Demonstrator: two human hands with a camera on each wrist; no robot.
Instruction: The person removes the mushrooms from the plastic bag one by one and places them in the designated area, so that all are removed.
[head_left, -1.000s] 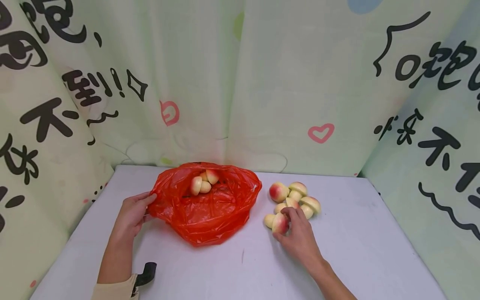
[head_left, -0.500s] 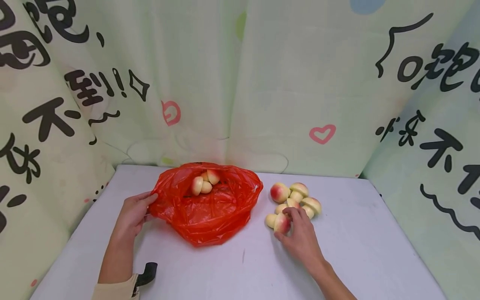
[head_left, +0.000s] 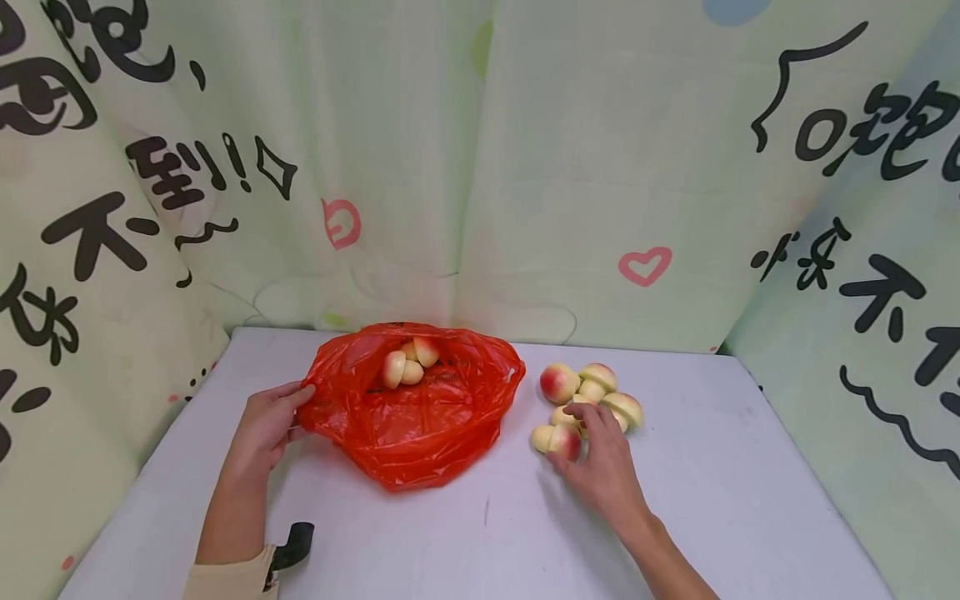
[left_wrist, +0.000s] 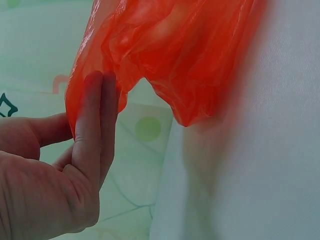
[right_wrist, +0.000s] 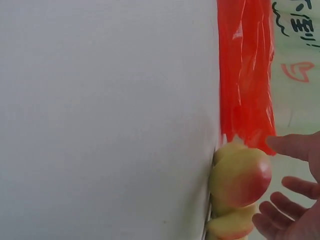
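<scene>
**Red bag pinched at left, right hand loose beside the mushrooms**

In the head view we read the black character 不 [head_left: 85, 250] on the pale green curtain [head_left: 547, 167] around the white table [head_left: 420, 546]; print inside the red bag [head_left: 442, 425] is too small for us. Left of centre, the left hand [head_left: 264, 425] pinches the bag's rim; right of centre, the right hand [head_left: 606, 467] is by the mushrooms [head_left: 597, 377].

In the left wrist view we see fingers [left_wrist: 89, 125] against the plastic, upper left.

In the right wrist view, lower right, the right hand's fingers are spread, free beside a mushroom [right_wrist: 242, 177].
</scene>
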